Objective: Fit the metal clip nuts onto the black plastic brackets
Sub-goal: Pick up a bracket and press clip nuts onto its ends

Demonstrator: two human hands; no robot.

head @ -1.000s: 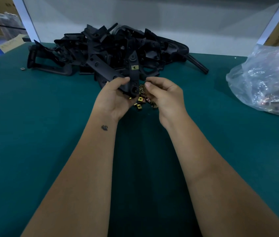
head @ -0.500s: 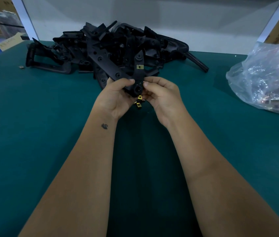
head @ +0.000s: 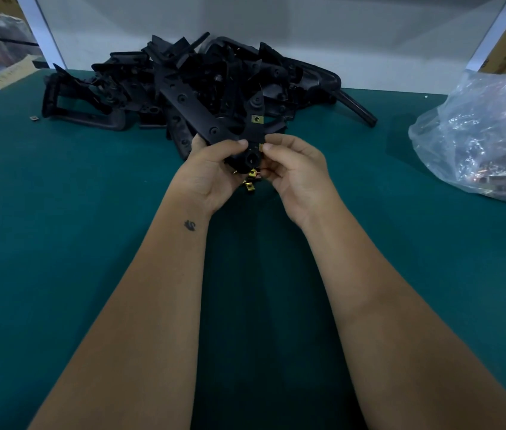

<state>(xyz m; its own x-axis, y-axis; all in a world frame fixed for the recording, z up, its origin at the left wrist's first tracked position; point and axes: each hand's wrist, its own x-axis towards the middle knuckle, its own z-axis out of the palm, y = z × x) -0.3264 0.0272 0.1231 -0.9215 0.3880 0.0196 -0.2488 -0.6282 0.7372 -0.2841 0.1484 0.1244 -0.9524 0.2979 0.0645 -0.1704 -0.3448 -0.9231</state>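
My left hand (head: 211, 175) grips a black plastic bracket (head: 253, 135) by its lower end, holding it above the green table. One brass clip nut (head: 257, 119) sits fitted on the bracket's upright arm. My right hand (head: 295, 169) pinches another clip nut against the bracket's right edge, thumb on top; that nut is mostly hidden by the fingers. A few loose clip nuts (head: 250, 181) lie on the table under my hands.
A large heap of black brackets (head: 165, 88) fills the back of the green table (head: 59, 243). A clear plastic bag of clip nuts (head: 487, 135) lies at the right. A single stray nut (head: 33, 118) lies far left.
My right hand came off the loose nuts on the table and rose to the bracket's right edge. The bracket has been lifted slightly and turned toward me.
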